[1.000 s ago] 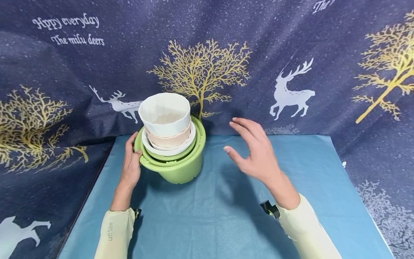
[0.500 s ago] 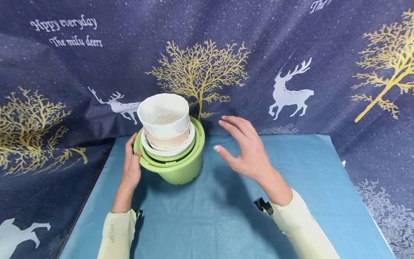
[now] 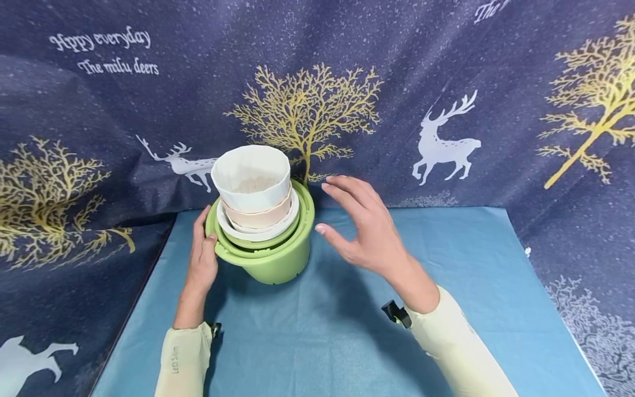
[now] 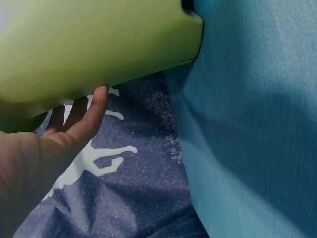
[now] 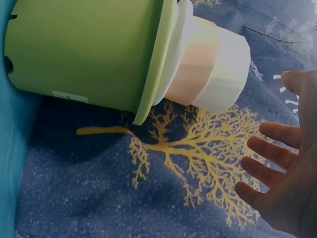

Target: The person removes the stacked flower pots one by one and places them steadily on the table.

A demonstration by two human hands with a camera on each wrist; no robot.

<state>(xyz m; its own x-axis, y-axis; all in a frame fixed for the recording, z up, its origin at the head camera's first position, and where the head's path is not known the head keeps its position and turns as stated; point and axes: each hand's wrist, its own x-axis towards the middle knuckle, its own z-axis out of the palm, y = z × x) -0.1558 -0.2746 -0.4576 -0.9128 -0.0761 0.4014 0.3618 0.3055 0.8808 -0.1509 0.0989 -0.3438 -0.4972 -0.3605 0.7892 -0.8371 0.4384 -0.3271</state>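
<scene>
Though near pot (image 3: 278, 266), right grip (image 3: 366, 234) aloft

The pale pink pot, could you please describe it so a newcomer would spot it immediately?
At the far left of the blue table, the large green pot holds a nested stack. The pale pink pot shows just below the topmost white pot. It alone is pink.

I see the big pot (image 3: 278, 264) in light green, the rim (image 3: 260, 236) inside it white, then a pale pink pot (image 3: 263, 216) and a plain white pot (image 3: 252, 179). The cloth (image 3: 307, 342) reaches me as solid teal blue. My head view gives a navy backdrop (image 3: 347, 38) with white speckles, gold trees (image 3: 307, 105) and white deer (image 3: 446, 148); both sleeves (image 3: 456, 347) are pale yellow.
</scene>
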